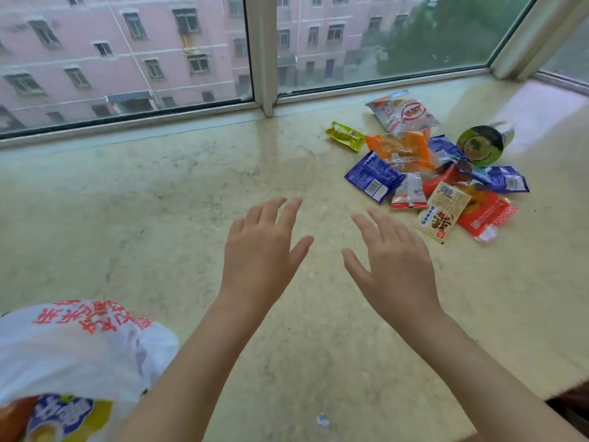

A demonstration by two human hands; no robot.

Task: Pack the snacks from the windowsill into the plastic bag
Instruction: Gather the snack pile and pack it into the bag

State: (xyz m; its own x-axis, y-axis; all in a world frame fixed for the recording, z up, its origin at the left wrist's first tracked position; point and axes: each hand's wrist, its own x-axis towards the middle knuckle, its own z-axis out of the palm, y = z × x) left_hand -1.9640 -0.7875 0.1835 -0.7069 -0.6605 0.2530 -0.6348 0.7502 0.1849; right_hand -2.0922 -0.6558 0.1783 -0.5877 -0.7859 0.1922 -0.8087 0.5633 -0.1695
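A heap of snack packets lies at the right of the marble windowsill (178, 199): a purple packet (373, 176), an orange one (402, 150), a small yellow-green one (345, 135), a white and red bag (402, 112), a beige packet (443, 212), a red one (484, 215) and a round green can (481, 145). The white plastic bag (76, 349) with red print sits at the lower left, snacks showing inside it. My left hand (261, 247) and my right hand (395, 263) hover over the sill in the middle, fingers spread, holding nothing, left of the heap.
The window glass and its white frame post (264, 59) close off the far side of the sill. A second pane angles in at the far right corner. The sill's front edge drops away at the lower right (541, 393). A tiny scrap (322, 420) lies near the bottom.
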